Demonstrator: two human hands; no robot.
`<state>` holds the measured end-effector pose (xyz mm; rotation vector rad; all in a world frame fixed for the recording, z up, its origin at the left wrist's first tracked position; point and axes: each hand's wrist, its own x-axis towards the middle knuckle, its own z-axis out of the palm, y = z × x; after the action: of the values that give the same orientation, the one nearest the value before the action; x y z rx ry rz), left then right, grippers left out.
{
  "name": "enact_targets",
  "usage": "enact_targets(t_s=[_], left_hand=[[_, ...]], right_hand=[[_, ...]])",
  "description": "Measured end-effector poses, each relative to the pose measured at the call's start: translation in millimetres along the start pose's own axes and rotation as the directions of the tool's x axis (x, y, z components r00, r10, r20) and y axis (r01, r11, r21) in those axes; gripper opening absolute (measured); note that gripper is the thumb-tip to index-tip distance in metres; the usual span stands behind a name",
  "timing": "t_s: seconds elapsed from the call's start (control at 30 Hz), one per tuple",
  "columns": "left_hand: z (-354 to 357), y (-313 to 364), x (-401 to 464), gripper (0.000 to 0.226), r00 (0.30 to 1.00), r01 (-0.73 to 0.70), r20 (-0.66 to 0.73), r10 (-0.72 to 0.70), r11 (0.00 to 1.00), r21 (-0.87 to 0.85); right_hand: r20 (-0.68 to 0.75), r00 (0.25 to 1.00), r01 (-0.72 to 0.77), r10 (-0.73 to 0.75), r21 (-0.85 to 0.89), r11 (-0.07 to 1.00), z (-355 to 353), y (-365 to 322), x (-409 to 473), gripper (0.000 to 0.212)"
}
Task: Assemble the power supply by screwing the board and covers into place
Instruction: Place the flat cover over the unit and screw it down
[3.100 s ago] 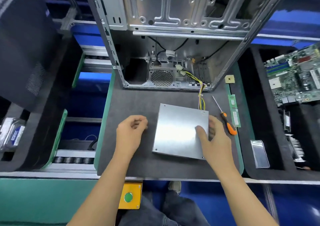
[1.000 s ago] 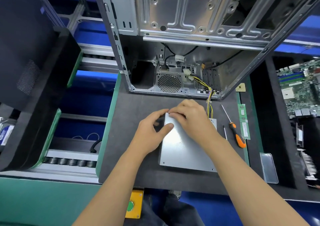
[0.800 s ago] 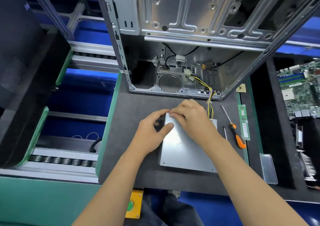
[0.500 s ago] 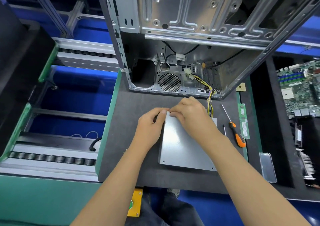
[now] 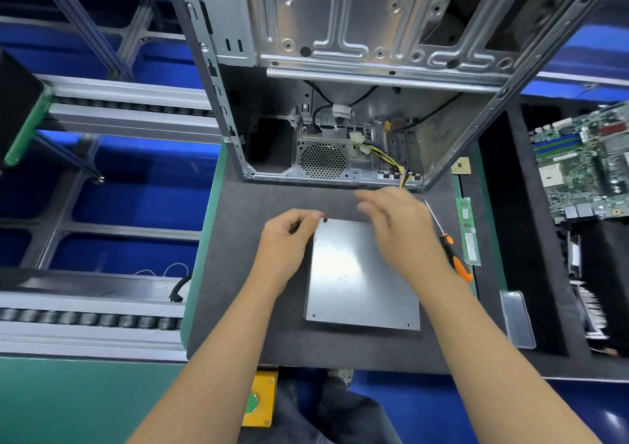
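**A:** Your left hand's (image 5: 284, 239) grip is curled narrow, fingertips at the far-left corner of the power supply cover (image 5: 360, 280), right by a small dark screw (image 5: 325, 220). Can't tell if you're pinching anything.

**B:** Yep, cover lies flat on the table (image 5: 245, 273), just in front of the open case (image 5: 340, 103). Your right hand (image 5: 405, 236) hovers blurred, fingers loose, holding nothing. Screwdriver (image 5: 454, 256) sits just right of it.
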<state>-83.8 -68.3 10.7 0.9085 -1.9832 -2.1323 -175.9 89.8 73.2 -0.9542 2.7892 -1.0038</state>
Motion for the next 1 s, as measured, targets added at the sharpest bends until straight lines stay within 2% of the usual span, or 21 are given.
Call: enact_targets(t_s=[0.07, 0.13, 0.2, 0.27, 0.3, 0.37, 0.47, 0.53, 0.6, 0.67, 0.73, 0.8, 0.87, 0.93, 1.0], left_hand=[[1, 0, 0, 0.015, 1.0, 0.008, 0.006, -0.008, 1.0, 0.007], [1, 1, 1, 0.012, 1.0, 0.001, 0.009, -0.002, 1.0, 0.011], [2, 1, 1, 0.01, 1.0, -0.013, 0.005, 0.013, 1.0, 0.004], [2, 0, -1, 0.012, 0.998, -0.059, -0.009, 0.059, 0.998, 0.003], [3, 0, -2, 0.014, 0.996, -0.093, -0.015, 0.094, 0.995, 0.019], [2, 0, -3, 0.016, 0.987, -0.159, -0.016, 0.161, 0.984, 0.08], [2, 0, -4, 0.016, 0.969, -0.239, -0.022, 0.247, 0.953, 0.188], [2, 1, -6, 0.018, 0.96, -0.266, -0.026, 0.279, 0.938, 0.224], [3, 1, -7, 0.021, 0.951, -0.293, -0.025, 0.308, 0.924, 0.245], [4, 2, -6, 0.023, 0.944, -0.313, -0.022, 0.33, 0.911, 0.268], [3, 2, -5, 0.021, 0.936, -0.333, -0.012, 0.352, 0.896, 0.293], [2, 2, -4, 0.017, 0.926, -0.357, 0.004, 0.376, 0.875, 0.328], [0, 2, -5, 0.016, 0.923, -0.365, 0.018, 0.384, 0.862, 0.351], [-2, 1, -5, 0.017, 0.925, -0.365, 0.03, 0.38, 0.862, 0.351], [-3, 0, -5, 0.018, 0.924, -0.371, 0.04, 0.38, 0.866, 0.335]], right_hand=[[-0.186, 0.968, -0.17, 0.172, 0.024, 0.985, -25, 22, -14, 0.018], [-0.238, 0.894, -0.38, 0.38, 0.047, 0.924, -46, 51, -38, 0.017], [-0.143, 0.805, -0.584, 0.576, -0.017, 0.811, -56, 83, -69, 0.024], [0.068, 0.717, -0.67, 0.694, -0.205, 0.713, -51, 103, -100, 0.043], [0.156, 0.678, -0.669, 0.718, -0.275, 0.691, -44, 108, -114, 0.05], [0.219, 0.656, -0.657, 0.722, -0.307, 0.689, -30, 111, -133, 0.052], [0.133, 0.699, -0.652, 0.703, -0.286, 0.703, -19, 112, -143, 0.03], [0.034, 0.76, -0.623, 0.649, -0.245, 0.743, -23, 108, -142, 0.017], [-0.119, 0.817, -0.576, 0.564, -0.131, 0.807, -36, 99, -136, 0.015], [-0.239, 0.805, -0.544, 0.543, 0.068, 0.836, -54, 82, -125, 0.02], [-0.296, 0.785, -0.466, 0.545, 0.299, 0.833, -69, 62, -110, 0.021], [-0.339, 0.788, -0.324, 0.514, 0.482, 0.814, -77, 42, -95, 0.015], [-0.34, 0.789, -0.214, 0.512, 0.629, 0.747, -77, 24, -77, 0.008], [-0.34, 0.789, -0.184, 0.512, 0.665, 0.724, -73, 13, -60, 0.002], [-0.334, 0.801, -0.205, 0.498, 0.628, 0.751, -64, 6, -45, 0.012]])
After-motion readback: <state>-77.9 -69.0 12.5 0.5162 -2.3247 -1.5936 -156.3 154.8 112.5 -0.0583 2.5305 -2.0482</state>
